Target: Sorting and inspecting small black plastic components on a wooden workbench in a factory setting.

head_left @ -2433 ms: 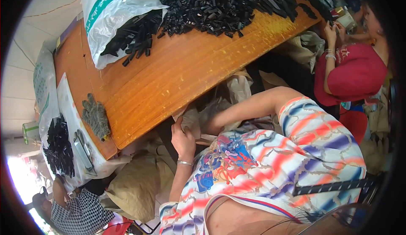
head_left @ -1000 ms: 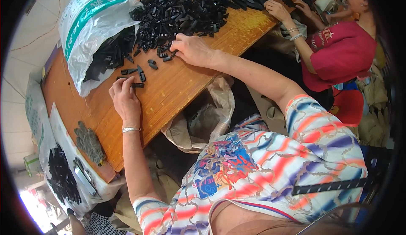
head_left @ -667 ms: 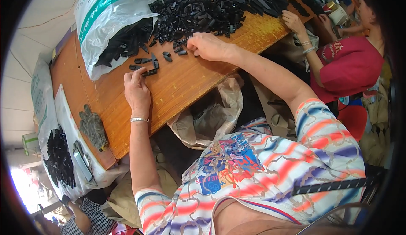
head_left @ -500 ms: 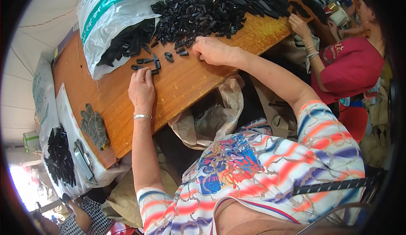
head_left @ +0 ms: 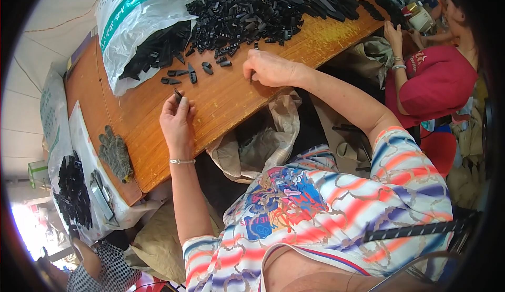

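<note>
My left hand (head_left: 176,121) is raised over the near part of the wooden table (head_left: 226,102), pinching a small black plastic piece (head_left: 178,97) between thumb and fingertips. To the right, my right hand (head_left: 269,69) is closed just above the tabletop. A dark bit shows at its fingertips, too small to name. Between and beyond the hands lie several loose black plastic pieces (head_left: 192,74). Behind them rises a large heap of the same kind of small black parts (head_left: 247,16).
A white and green plastic sack (head_left: 142,8) spills longer black parts at the left. A grey knitted glove (head_left: 114,154) lies at the table's left edge. Below the near edge hangs an open beige bag (head_left: 273,150). A co-worker in a red shirt (head_left: 434,84) sits at the right.
My left hand has lifted from the loose pieces and drawn nearer, now with a black piece in its fingers. My right hand has shifted slightly right and nearer, off the heap's edge.
</note>
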The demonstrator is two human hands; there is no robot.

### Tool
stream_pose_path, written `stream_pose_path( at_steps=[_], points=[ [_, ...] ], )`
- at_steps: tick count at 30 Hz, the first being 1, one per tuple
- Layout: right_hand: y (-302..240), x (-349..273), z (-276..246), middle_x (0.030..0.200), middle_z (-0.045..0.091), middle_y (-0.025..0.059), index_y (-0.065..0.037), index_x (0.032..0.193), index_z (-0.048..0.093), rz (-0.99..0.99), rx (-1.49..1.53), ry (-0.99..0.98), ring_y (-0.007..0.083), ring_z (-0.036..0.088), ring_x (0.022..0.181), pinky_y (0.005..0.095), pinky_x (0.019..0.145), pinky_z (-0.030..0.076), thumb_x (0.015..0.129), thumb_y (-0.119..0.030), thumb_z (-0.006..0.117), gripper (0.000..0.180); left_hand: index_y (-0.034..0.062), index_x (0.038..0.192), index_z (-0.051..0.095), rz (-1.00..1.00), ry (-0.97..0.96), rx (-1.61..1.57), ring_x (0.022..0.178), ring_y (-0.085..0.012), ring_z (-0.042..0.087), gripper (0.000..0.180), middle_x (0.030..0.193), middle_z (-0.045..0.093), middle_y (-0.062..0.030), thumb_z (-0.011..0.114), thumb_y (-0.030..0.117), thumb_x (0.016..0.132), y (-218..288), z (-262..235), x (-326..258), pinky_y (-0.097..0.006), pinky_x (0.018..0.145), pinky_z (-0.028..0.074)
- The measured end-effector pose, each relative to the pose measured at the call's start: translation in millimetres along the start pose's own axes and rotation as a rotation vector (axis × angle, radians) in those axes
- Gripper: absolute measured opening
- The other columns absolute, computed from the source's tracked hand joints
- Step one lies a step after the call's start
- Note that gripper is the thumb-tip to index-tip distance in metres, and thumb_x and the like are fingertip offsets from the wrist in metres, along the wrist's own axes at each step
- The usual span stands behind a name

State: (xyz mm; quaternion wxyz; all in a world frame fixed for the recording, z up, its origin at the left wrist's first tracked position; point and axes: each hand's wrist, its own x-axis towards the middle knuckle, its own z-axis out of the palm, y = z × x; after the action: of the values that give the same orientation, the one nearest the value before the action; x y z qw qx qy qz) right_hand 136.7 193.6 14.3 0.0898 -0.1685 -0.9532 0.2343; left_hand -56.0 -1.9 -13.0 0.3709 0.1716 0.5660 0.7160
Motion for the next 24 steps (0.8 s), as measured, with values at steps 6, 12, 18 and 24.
stream_pose_path(
  at_steps=[6, 12, 18, 24],
  points=[
    [-43, 16, 10, 0.08, 0.062, 0.0123, 0.004, 0.093, 0.049, 0.139, 0.545, -0.02, 0.0173, 0.065, 0.061, 0.0294, 0.052, 0.051, 0.085, 0.002, 0.053, 0.009, 0.0041, 0.113, 0.051, -0.005, -0.181, -0.11, 0.076, -0.0111, 0.057, 0.019, 0.089, 0.06, -0.006, 0.05, 0.014, 0.097, -9, 16, -24, -0.022, 0.065, 0.045],
    [-77, 26, 28, 0.08, 0.062, 0.01, 0.005, 0.095, 0.053, -0.016, 0.778, 0.2, 0.011, 0.06, 0.062, 0.0252, 0.055, 0.049, 0.086, -0.003, 0.06, 0.013, 0.0059, 0.111, 0.052, -0.023, -0.149, -0.162, 0.066, -0.0089, 0.049, 0.022, 0.08, 0.056, -0.0025, 0.042, 0.022, 0.101, -4, 39, -39, -0.021, 0.061, 0.043],
    [-90, 22, 40, 0.077, 0.061, 0.0054, 0.004, 0.098, 0.057, -0.131, 0.76, 0.403, 0.0081, 0.058, 0.061, 0.023, 0.054, 0.048, 0.087, -0.004, 0.061, 0.014, 0.0058, 0.106, 0.053, 0.065, -0.142, -0.064, 0.056, -0.0055, 0.045, 0.021, 0.077, 0.057, -0.0011, 0.042, 0.023, 0.101, -1, 40, -45, -0.017, 0.049, 0.036],
    [-91, 19, 41, 0.076, 0.061, 0.0041, 0.003, 0.098, 0.058, -0.042, 0.835, 0.337, 0.0072, 0.059, 0.066, 0.0216, 0.054, 0.047, 0.088, -0.002, 0.06, 0.011, 0.0053, 0.105, 0.053, 0.099, -0.112, -0.034, 0.052, -0.0039, 0.043, 0.02, 0.075, 0.056, -0.0005, 0.043, 0.021, 0.1, 1, 46, -49, -0.016, 0.044, 0.031]
  ],
)
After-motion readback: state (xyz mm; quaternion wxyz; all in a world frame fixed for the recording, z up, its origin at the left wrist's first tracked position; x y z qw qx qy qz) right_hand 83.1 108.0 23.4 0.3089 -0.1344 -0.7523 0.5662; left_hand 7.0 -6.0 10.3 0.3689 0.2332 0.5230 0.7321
